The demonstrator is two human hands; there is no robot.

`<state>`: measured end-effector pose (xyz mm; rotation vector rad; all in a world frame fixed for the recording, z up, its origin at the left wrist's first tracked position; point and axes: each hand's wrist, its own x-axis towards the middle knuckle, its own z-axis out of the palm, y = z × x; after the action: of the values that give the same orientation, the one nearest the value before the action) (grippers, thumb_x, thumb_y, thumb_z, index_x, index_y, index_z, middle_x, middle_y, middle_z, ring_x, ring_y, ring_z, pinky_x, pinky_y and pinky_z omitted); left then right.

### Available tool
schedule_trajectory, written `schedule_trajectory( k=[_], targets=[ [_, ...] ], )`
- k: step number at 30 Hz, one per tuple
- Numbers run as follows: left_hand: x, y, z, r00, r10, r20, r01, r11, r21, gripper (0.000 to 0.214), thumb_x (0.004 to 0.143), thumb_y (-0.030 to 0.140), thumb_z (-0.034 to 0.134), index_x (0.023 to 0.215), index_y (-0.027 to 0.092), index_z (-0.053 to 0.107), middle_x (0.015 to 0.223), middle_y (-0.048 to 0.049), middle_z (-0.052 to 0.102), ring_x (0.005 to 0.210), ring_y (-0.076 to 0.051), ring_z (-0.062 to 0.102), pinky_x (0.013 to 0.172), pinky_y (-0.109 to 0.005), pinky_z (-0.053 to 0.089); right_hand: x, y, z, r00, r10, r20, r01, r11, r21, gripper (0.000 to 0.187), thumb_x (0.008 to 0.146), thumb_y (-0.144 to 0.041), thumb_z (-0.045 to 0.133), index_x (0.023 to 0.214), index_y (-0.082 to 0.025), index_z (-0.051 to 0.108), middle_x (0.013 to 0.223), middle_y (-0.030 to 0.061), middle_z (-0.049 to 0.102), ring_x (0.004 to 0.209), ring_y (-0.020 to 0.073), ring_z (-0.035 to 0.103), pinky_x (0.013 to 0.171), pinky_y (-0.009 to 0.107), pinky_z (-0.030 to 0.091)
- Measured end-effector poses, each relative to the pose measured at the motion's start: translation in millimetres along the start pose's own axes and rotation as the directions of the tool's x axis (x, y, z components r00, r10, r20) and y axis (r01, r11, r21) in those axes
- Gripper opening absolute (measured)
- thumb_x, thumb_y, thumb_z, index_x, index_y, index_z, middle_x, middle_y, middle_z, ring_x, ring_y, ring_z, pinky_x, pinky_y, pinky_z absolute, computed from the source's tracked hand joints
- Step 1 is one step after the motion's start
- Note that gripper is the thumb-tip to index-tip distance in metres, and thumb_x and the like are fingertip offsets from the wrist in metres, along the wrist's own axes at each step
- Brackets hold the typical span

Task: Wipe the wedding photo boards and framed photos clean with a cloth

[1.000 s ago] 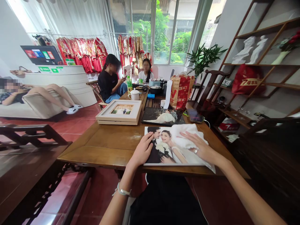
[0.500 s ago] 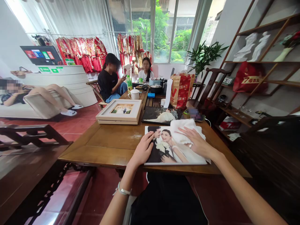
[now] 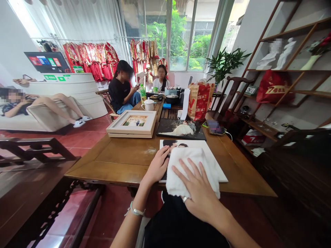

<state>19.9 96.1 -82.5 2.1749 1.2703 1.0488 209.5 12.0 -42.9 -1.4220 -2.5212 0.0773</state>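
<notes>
A large wedding photo print (image 3: 216, 162) lies flat at the near edge of the wooden table (image 3: 124, 158). My left hand (image 3: 156, 167) rests on its left edge, fingers spread and flat, holding it down. My right hand (image 3: 199, 193) presses a white cloth (image 3: 186, 162) onto the middle of the print, fingers stretched out over the cloth. The cloth covers most of the picture; only the two heads at the top still show.
A framed photo (image 3: 133, 123) and a dark print (image 3: 180, 128) lie further up the table, with a phone (image 3: 216, 128), a red-orange bag (image 3: 200, 100) and tea things behind. Two people sit at the far end; another lies on a sofa at left. Wooden chairs and shelves stand at right.
My right hand has dragged the white cloth from the print's upper right corner down and left across the picture toward me. The left hand has stayed in place.
</notes>
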Motion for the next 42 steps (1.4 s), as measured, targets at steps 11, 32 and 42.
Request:
schedule_trajectory(
  k=[11, 32, 42],
  targets=[
    [-1.4, -2.2, 0.7, 1.0, 0.004, -0.01, -0.004, 1.0, -0.03, 0.042, 0.089, 0.02, 0.039, 0.131, 0.018, 0.047, 0.142, -0.0108, 0.041, 0.134, -0.021, 0.033, 0.113, -0.045, 0.023, 58.2, 55.6, 1.4, 0.959, 0.281, -0.023, -0.282, 0.953, -0.107, 0.056, 0.085, -0.034, 0.043, 0.14, -0.03, 0.034, 0.149, 0.0046, 0.029, 0.136, 0.0338, 0.018, 0.105, 0.061, 0.011],
    [-1.5, -0.8, -0.7, 1.0, -0.006, -0.005, 0.006, 0.999, -0.042, 0.043, 0.089, 0.018, 0.039, 0.131, 0.021, 0.046, 0.142, -0.0087, 0.04, 0.135, -0.02, 0.032, 0.113, -0.045, 0.024, 19.9, 111.8, -16.4, 0.998, -0.029, 0.055, 0.024, 0.996, 0.082, 0.051, 0.088, -0.029, 0.039, 0.138, -0.03, 0.037, 0.148, 0.0004, 0.032, 0.137, 0.0243, 0.02, 0.11, 0.052, 0.014],
    [-0.9, 0.3, -1.3, 1.0, -0.008, 0.006, 0.008, 0.999, -0.039, 0.042, 0.089, 0.018, 0.038, 0.13, 0.019, 0.047, 0.142, -0.0099, 0.04, 0.134, -0.02, 0.033, 0.114, -0.043, 0.023, 97.1, 137.3, -8.3, 0.995, 0.071, 0.071, -0.074, 0.996, 0.054, 0.051, 0.089, -0.028, 0.036, 0.14, -0.023, 0.034, 0.147, 0.005, 0.033, 0.136, 0.0246, 0.021, 0.11, 0.049, 0.013]
  ],
)
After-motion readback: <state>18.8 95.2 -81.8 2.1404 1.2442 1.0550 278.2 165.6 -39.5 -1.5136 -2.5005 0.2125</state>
